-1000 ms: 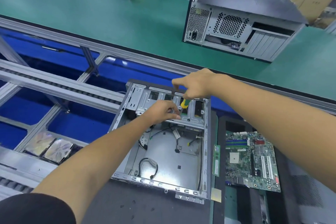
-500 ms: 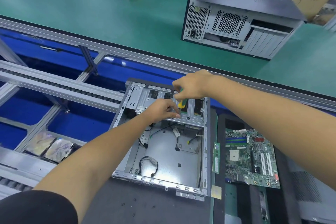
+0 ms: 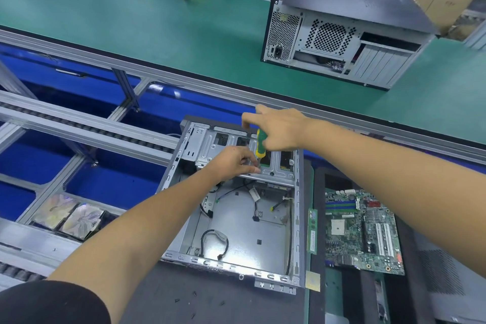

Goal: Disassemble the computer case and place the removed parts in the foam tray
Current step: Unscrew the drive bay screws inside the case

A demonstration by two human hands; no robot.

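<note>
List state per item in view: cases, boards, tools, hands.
open computer case: side panel off, mostly emptied, loose cables inside
drive cage: still mounted in the case
screwdriver: upright, tip down at the cage
right hand: grips the screwdriver handle
left hand: fingers pinched at the cage by the tip
motherboard: removed, lying flat in the tray
RAM stick: removed, beside the case
second case: closed, on the green table

A green bench top (image 3: 126,23) stretches beyond the hands; aluminium conveyor rails (image 3: 79,126) over blue flooring (image 3: 110,181) run to their left.
</note>
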